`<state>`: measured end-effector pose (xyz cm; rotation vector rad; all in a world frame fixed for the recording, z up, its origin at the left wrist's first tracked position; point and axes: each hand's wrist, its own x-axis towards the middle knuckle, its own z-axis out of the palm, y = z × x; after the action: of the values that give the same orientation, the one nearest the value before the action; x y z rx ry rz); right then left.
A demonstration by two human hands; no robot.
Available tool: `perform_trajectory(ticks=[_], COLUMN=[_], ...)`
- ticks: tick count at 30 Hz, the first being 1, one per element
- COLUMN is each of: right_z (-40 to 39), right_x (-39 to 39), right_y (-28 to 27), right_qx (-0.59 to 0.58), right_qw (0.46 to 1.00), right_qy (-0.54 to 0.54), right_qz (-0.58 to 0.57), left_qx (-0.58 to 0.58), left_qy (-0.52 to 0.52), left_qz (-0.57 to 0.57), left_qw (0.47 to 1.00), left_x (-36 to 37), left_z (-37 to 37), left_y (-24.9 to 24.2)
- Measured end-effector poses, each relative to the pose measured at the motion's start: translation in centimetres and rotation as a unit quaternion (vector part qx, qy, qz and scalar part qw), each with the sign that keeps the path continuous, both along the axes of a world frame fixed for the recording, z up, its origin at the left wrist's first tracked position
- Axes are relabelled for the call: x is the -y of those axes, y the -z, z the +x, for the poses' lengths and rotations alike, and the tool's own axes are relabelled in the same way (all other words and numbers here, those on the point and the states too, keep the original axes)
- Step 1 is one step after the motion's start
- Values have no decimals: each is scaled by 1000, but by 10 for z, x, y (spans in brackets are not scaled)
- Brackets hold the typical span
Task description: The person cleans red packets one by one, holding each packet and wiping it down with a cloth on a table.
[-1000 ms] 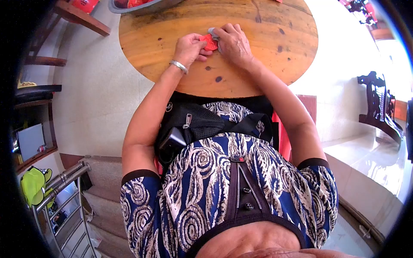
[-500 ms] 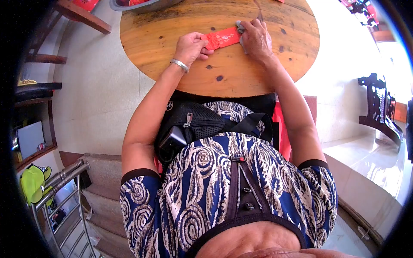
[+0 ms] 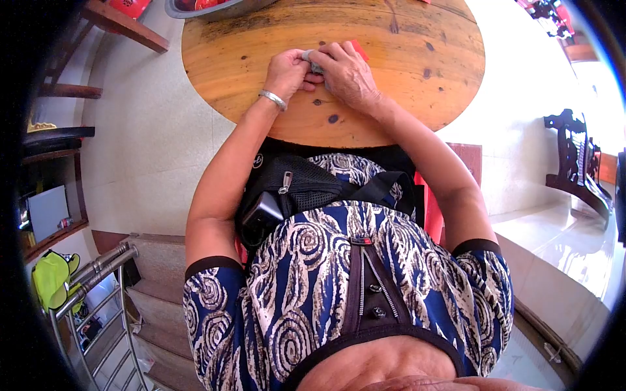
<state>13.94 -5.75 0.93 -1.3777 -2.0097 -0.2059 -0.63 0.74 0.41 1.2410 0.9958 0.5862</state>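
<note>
**Hands meet over the red strip**

Nearest us, our left hand point(image 3: 287, 70) pins the near end of a red paper strip point(image 3: 357, 47) against the surface point(image 3: 417, 85), fingers curled down on it. Our right hand point(image 3: 345, 73) lies over the strip, clutching a small grey cloth point(image 3: 310, 57). We judge a wiping or smoothing pass is in hand; the next stroke needs firm pinning. Only a red corner shows, toward the far edge.

Glossy knotty wood table point(image 3: 404, 85), red paper point(image 3: 357, 48)
</note>
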Motion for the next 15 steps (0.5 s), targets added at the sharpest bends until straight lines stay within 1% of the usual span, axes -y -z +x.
perform_trajectory(ticks=[4, 6, 7, 9, 13, 15], right_z=[0, 1, 3, 12, 20, 23], right_x=[-2, -1, -1, -4, -5, -4], right_y=[2, 3, 5, 9, 12, 10], right_qx=[-32, -57, -56, -43, -26, 9], right_qw=[999, 996, 996, 995, 996, 995], right_qy=[18, 62, 62, 79, 75, 96], right_qz=[-6, -26, -26, -36, -30, -20], left_qx=[-1, -6, -6, -1, 1, 5], left_qy=[-4, -4, -4, -3, -2, 1], left_qz=[-3, -14, -14, -16, -12, -13], left_qw=[1000, 1000, 1000, 1000, 1000, 1000], left_x=[2, 0, 0, 0, -2, -2], left_z=[0, 1, 1, 0, 1, 0], left_y=[-2, -1, -1, 1, 4, 3])
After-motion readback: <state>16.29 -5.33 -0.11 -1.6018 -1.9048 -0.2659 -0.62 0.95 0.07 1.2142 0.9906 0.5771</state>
